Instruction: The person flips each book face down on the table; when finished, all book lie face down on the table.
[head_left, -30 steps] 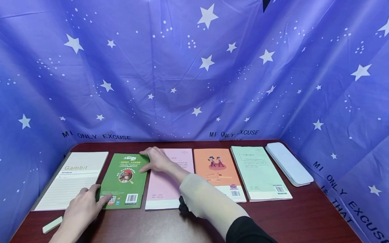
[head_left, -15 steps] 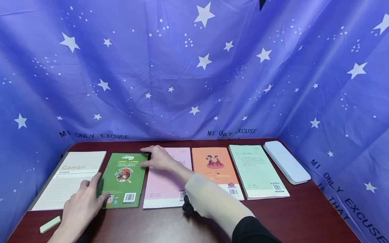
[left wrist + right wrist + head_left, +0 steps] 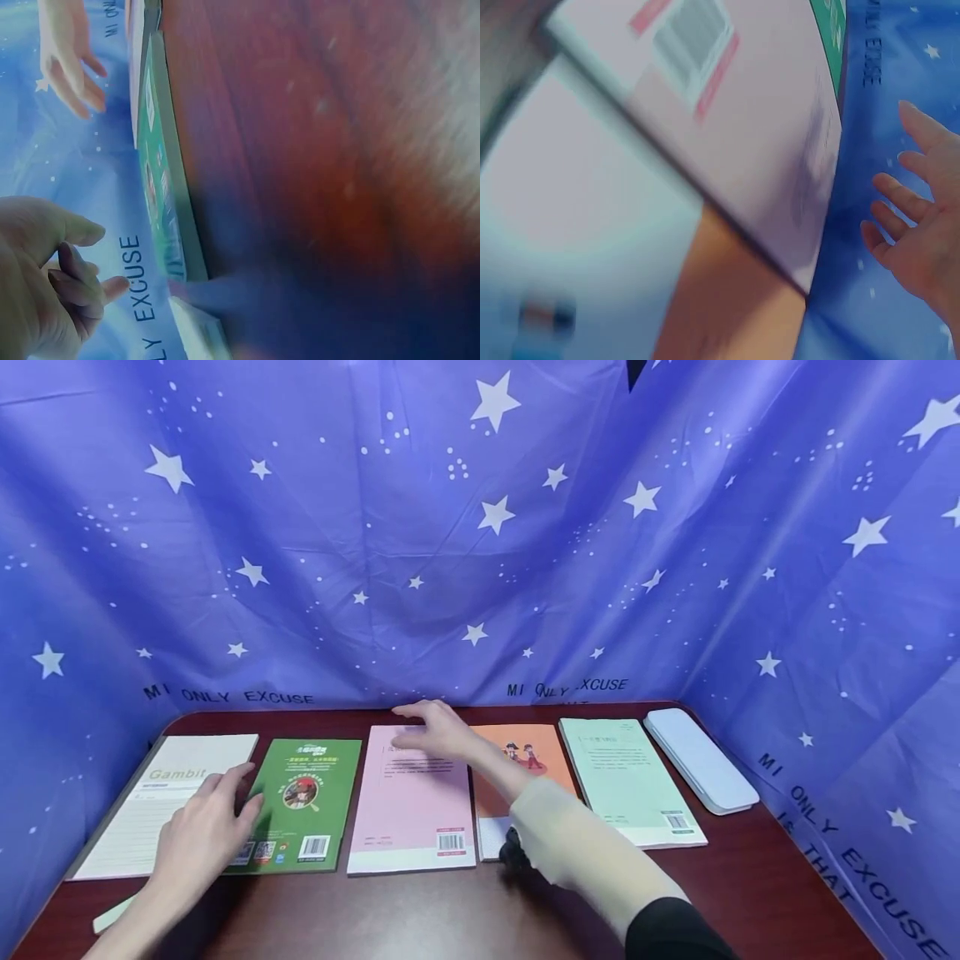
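My left hand (image 3: 202, 827) is over the gap between the white Gambit notebook (image 3: 112, 835) and the green book (image 3: 322, 810). Nothing is in its loosely bent fingers; the left wrist view shows this hand (image 3: 52, 289) apart from the green book (image 3: 169, 195). Over the top of the pink book (image 3: 412, 810) hovers my right hand (image 3: 438, 732), fingers spread. The right wrist view shows the right hand (image 3: 922, 225) holding nothing, above the pink book (image 3: 757, 142). My right forearm covers part of the orange book (image 3: 491, 806).
Further right lie a mint-green book (image 3: 633, 785) and a white case (image 3: 701, 760). A pale eraser-like block (image 3: 114, 914) lies near the front left, partly behind my left arm. A blue star-patterned curtain (image 3: 420, 527) closes off the back and sides of the table (image 3: 405, 918).
My right hand has left the green book's upper right corner and moved right, over the pink book. My left hand has lifted off the green book's left edge.
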{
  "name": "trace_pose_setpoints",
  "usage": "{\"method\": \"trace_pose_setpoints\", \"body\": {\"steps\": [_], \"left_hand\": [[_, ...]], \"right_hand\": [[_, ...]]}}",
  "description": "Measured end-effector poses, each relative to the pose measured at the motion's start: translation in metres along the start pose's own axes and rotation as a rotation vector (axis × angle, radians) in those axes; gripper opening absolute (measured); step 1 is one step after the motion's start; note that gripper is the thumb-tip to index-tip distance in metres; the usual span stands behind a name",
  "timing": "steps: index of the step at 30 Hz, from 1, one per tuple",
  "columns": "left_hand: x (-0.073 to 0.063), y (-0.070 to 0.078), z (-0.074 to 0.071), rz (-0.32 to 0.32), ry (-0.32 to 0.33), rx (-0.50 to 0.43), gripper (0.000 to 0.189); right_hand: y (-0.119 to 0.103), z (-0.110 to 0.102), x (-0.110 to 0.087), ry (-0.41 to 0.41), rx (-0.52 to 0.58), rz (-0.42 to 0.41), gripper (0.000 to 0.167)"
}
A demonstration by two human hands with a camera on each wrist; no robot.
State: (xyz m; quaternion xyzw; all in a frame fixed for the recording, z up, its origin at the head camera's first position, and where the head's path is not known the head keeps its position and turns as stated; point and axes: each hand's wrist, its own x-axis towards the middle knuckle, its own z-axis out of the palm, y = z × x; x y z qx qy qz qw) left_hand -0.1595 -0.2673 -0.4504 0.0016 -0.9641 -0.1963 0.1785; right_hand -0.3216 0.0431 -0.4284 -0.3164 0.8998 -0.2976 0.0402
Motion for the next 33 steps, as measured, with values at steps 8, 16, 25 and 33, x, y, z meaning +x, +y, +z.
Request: {"method": "trace_pose_setpoints", "body": {"steps": [8, 16, 25, 33], "left_hand": [[0.019, -0.006, -0.007, 0.031, 0.026, 0.038, 0.043], [0.035, -0.014, -0.011, 0.069, 0.083, 0.047, 0.042], [0.045, -0.023, -0.016, 0.086, 0.092, 0.065, 0.042], [0.052, -0.031, -0.015, 0.086, 0.051, 0.098, 0.047]], "right_hand": [[0.024, -0.032, -0.025, 0.009, -0.088, 0.078, 0.062], [0.048, -0.057, -0.049, 0.041, -0.166, 0.115, 0.064], [0.084, -0.089, -0.089, 0.105, -0.291, 0.143, 0.066], [0.121, -0.123, -0.131, 0.172, -0.409, 0.199, 0.07]]}}
